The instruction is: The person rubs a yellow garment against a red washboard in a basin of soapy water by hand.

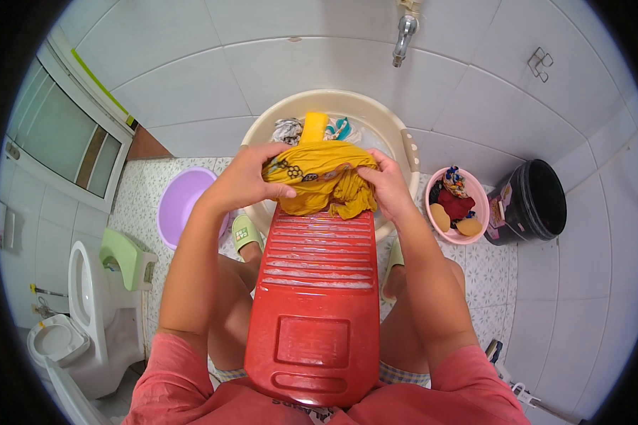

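A wet yellow garment (319,170) with a dark printed pattern is bunched at the upper end of a red plastic washboard (312,308). My left hand (252,178) grips its left side, thumb on top, while my right hand (385,183) pinches its right side. Suds line the washboard's ridges. The board leans from my lap into a large cream basin (319,95), whose near part is hidden. Inside the basin, beyond the garment, are a yellow block that looks like laundry soap (313,127), grey-white cloth (288,130), teal-and-white cloth (343,129) and sudsy water.
A purple basin (183,204) stands left of the cream one. On the right are a pink basin (457,234) of clothes and a black bucket (526,207). A green stool (122,257) sits beside the toilet (85,287). A metal tap (404,40) projects from the tiled wall.
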A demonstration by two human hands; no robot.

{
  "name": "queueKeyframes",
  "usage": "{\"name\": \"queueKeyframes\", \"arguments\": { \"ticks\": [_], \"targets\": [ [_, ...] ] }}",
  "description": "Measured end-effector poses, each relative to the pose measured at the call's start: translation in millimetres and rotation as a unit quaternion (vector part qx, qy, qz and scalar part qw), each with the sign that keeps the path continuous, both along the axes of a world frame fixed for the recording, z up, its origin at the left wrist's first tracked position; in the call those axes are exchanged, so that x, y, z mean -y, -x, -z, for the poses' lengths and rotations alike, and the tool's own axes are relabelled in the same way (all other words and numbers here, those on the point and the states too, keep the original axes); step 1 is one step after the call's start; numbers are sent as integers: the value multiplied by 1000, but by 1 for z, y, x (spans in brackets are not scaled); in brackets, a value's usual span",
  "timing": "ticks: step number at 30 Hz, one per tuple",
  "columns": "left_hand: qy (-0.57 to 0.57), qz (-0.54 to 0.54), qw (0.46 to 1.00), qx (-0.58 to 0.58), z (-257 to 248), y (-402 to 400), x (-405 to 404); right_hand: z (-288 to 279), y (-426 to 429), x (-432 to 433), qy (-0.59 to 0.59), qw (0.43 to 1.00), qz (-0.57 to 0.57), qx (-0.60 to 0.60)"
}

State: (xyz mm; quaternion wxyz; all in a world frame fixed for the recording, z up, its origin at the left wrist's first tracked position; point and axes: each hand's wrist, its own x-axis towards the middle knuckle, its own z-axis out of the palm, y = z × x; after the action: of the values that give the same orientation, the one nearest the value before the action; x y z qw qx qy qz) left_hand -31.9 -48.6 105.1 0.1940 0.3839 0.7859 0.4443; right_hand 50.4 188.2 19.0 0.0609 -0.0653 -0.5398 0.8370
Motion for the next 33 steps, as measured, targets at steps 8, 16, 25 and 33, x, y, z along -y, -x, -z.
{"name": "queueKeyframes", "arguments": {
  "ticks": [8, 16, 25, 33],
  "targets": [
    [74, -78, 974, -201, 139, 18, 4, 11, 4, 1, 145, 988, 8, 48],
    [-283, -108, 897, 322, 59, 9, 3, 7, -2, -8, 185, 981, -47, 24],
    [86, -111, 990, -29, 103, 4, 34, -7, -49, 58, -544, 832, 95, -49],
    [96, -187, 953, -217, 109, -29, -11, 27, 31, 40, -739, 662, 99, 75]
  ]
}}
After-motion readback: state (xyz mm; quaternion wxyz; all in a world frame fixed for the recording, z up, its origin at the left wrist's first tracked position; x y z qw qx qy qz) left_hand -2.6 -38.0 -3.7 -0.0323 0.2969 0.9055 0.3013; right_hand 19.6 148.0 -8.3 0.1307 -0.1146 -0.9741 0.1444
